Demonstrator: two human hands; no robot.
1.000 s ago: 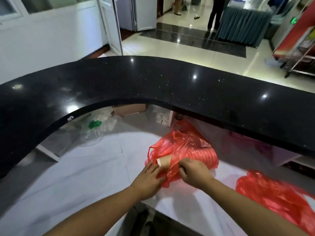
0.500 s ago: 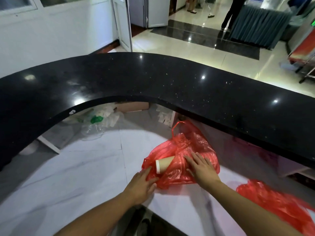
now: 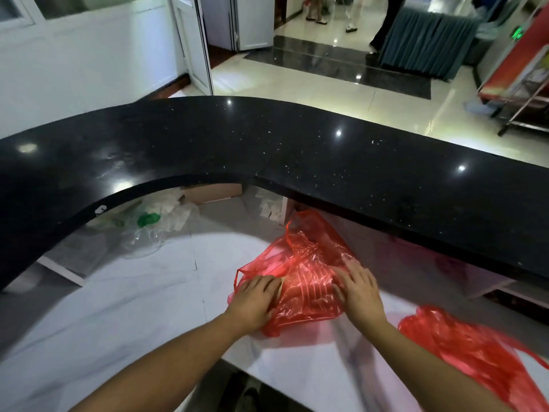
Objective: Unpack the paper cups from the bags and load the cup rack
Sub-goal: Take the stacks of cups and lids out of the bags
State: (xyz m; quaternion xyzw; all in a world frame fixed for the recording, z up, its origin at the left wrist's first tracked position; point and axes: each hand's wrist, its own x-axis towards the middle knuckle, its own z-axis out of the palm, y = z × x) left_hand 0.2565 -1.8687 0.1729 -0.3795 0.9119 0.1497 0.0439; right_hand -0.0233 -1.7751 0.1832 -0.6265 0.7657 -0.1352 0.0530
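**A:** How many bags were on the desk?

**B:** Two red plastic bags. The nearer bag (image 3: 309, 281) lay on the white desk surface (image 3: 133, 307), under the inner edge of the curved black counter (image 3: 267, 150). The second red bag (image 3: 475, 355) lay crumpled well apart to the right, near the frame's edge.

**A:** And hands?

**B:** Two, both bare. The left hand (image 3: 255, 298) rested on the nearer bag's left end, fingers together and curled over something pale at the bag's opening; I could not tell whether it truly gripped it. The right hand (image 3: 361, 289) lay flat on the bag's right side, fingers spread apart, pressing the plastic and clamped on nothing.

**A:** What did that bag look like?

**B:** Thin, translucent, glossy and wrinkled, with one loop handle (image 3: 297, 224) standing up at the far side. Through the film showed a ribbed, striped shape, probably stacked cups (image 3: 312, 289), but their number could not be counted.

**A:** Which way did it run?

**B:** The ribbed shape's long axis lay roughly left to right across the desk, between the two hands, its pale end toward the left hand.

**A:** Anything else?

**B:** Clear plastic wrapping (image 3: 148, 233) with one green patch sat under the counter, far left, beside one flat cardboard box (image 3: 214, 193).
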